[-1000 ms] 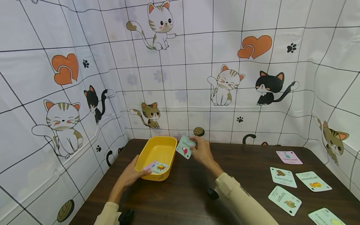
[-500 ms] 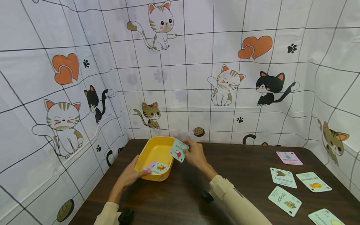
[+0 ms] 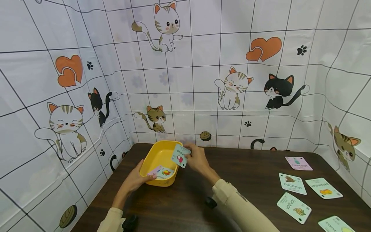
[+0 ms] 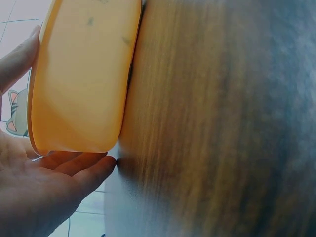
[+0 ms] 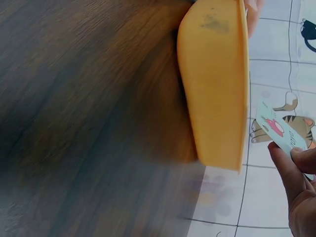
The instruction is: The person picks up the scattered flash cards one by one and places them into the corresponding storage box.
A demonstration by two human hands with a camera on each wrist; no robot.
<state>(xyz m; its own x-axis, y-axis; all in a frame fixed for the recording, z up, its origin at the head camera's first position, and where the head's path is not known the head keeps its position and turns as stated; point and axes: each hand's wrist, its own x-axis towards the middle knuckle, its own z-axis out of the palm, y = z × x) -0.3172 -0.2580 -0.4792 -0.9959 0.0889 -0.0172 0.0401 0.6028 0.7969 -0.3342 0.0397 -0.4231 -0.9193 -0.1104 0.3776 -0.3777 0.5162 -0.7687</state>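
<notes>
Our right hand (image 3: pixel 198 158) pinches a green card (image 3: pixel 178 155) between thumb and fingers, which cover the start of its printed name. We hold it over the rim of the yellow tray (image 3: pixel 156 157), at two o'clock of the tray's middle. At eight o'clock our left hand (image 3: pixel 135 179) grips the tray, most fingers hidden behind its wall. Inside, toward six o'clock, a fruit card (image 3: pixel 166 173) partly hides a lavender card (image 3: pixel 154 169). Farther out, toward four o'clock, we find the lowest card (image 3: pixel 335 224) cut off, its name incomplete.
</notes>
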